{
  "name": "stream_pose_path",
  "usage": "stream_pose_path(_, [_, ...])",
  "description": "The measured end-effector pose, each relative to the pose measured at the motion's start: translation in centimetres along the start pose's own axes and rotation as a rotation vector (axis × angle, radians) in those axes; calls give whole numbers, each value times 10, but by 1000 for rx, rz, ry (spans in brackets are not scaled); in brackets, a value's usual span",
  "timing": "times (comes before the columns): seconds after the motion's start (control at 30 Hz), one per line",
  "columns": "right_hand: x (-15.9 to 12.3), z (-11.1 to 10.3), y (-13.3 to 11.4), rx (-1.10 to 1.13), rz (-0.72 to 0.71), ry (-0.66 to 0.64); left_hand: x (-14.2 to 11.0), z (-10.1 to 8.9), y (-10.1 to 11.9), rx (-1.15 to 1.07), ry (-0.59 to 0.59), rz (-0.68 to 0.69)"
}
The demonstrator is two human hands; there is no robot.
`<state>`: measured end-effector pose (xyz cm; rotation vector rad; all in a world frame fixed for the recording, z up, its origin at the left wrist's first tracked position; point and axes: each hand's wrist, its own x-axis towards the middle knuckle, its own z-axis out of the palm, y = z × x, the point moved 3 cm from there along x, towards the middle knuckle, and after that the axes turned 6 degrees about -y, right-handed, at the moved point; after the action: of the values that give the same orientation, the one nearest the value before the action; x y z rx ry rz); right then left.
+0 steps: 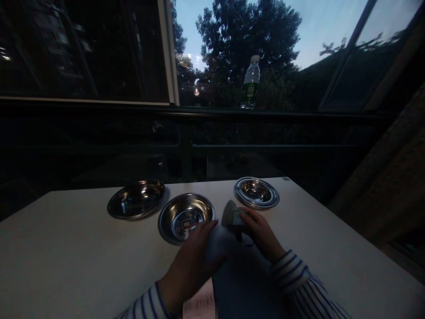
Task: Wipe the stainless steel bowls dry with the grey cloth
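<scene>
My left hand (191, 261) rests on a blue-grey cloth (242, 274) that lies on the white table (66, 248), with its fingers curled over the cloth's left edge. My right hand (262, 232) pinches a bunched grey end of the cloth (232, 218) and lifts it slightly. Both sleeves are white with dark stripes. Just beyond the hands stand three round steel dishes: a left one (137, 199), a middle one (185, 217) with a small dark object inside, and a right one (256, 192).
A clear water bottle (251, 83) with a green label stands on the dark window ledge behind the table. Pink printed paper (199, 303) peeks out under the cloth near my left wrist. The table's right edge falls away to a dim floor. The scene is dark.
</scene>
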<state>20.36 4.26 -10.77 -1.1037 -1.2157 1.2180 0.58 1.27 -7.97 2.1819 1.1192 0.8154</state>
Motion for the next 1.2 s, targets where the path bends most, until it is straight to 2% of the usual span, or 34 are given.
stream_pose_path(0.03, [-1, 1, 0, 8, -1, 16, 8, 8, 2, 35, -59, 22])
stream_pose_path(0.1, [-2, 2, -1, 22, -8, 37, 22, 19, 5, 81, -95, 45])
stream_pose_path(0.17, [-6, 3, -5, 40, -20, 36, 35, 21, 9, 79, -56, 72])
stream_pose_path(0.27, [-11, 2, -11, 100, -33, -44, 49, 16, 19, -4, -29, 82])
stream_pose_path(0.33, [-13, 1, -15, 110, -30, -86, 57, 9, 25, -89, -7, 37])
stream_pose_path(0.43, [-13, -4, -21, -19, -43, -61, 68, 1, 29, -256, 55, -58])
stream_pose_path(0.6, [-12, -11, -36, -185, -138, -82, 79, -2, 20, -513, 94, -255])
stream_pose_path(0.8, [7, -17, -50, -156, -2, -76, 78, 1, 12, -850, 92, -434])
stream_pose_path(0.93, [27, -22, -63, -163, 28, -98, 79, 3, 10, -1013, 47, -406])
stream_pose_path(1.03, [33, -23, -74, -202, 3, -220, 78, -2, 9, -1000, 61, -342])
stream_pose_path(1.2, [33, -18, -81, -193, -10, -355, 77, -9, 18, -930, -33, -300])
